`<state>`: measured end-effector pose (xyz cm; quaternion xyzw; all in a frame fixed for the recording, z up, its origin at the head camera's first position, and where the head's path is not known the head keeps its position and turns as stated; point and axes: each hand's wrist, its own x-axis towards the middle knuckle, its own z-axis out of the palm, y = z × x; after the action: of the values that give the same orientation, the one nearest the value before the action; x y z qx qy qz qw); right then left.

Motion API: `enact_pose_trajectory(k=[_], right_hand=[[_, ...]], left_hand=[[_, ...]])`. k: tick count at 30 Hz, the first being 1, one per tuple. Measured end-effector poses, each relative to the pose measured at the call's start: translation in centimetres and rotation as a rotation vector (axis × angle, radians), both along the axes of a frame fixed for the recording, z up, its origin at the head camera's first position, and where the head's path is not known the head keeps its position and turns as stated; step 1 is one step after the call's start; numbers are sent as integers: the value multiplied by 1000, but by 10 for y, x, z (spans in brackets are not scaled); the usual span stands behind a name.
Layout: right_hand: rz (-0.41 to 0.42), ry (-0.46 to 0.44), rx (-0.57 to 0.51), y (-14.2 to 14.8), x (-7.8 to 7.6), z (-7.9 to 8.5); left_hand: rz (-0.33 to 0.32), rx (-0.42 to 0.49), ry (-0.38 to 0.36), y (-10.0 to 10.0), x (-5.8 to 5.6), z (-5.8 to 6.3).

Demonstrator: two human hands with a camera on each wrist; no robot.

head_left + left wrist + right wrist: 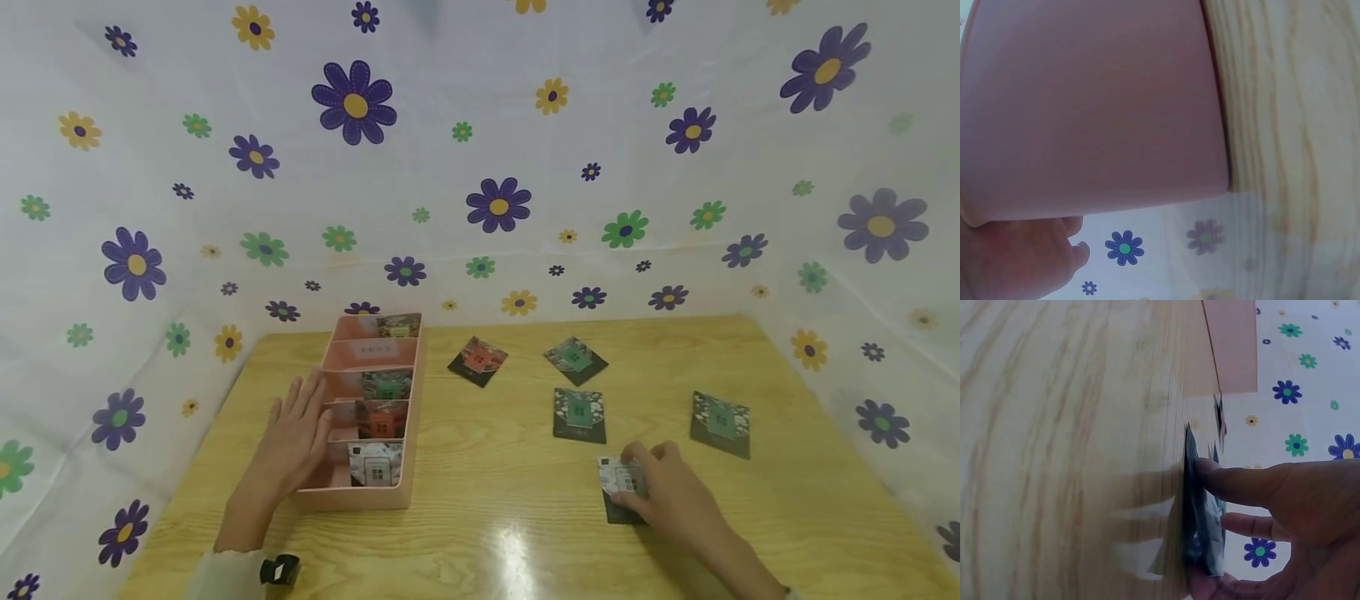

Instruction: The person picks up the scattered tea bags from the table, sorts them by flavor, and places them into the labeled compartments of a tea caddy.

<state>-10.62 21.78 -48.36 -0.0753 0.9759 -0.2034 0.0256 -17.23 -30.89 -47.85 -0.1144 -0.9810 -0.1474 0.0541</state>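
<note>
My right hand pinches a small flat white packet at the table's right front, thumb on one edge and fingers on the opposite one. A dark flat piece shows below the white one's lower edge. In the right wrist view the packet stands edge-on, close over the wood. My left hand rests with straight fingers along the left rim of a pink divided box. Inside the box are a white packet, a red one, a green one and a yellowish one.
Dark packets with green labels lie on the table: one at the back, one nearer, one at far right. A red-labelled packet lies right of the box. Flowered white cloth encloses the table's back and sides.
</note>
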Motion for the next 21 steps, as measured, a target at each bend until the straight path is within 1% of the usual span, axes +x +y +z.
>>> enact_pose_trajectory(k=[4, 10, 17, 21], right_hand=[[-2, -15, -92, 4, -4, -1], [-1, 10, -140, 9, -11, 3], [-33, 24, -215, 12, -10, 10], [-26, 69, -252, 13, -11, 12]], left_hand=[[-3, -4, 1, -1, -2, 0], [1, -5, 2, 0, -1, 1], [0, 3, -3, 1, 0, 2], [7, 8, 6, 2, 0, 2]])
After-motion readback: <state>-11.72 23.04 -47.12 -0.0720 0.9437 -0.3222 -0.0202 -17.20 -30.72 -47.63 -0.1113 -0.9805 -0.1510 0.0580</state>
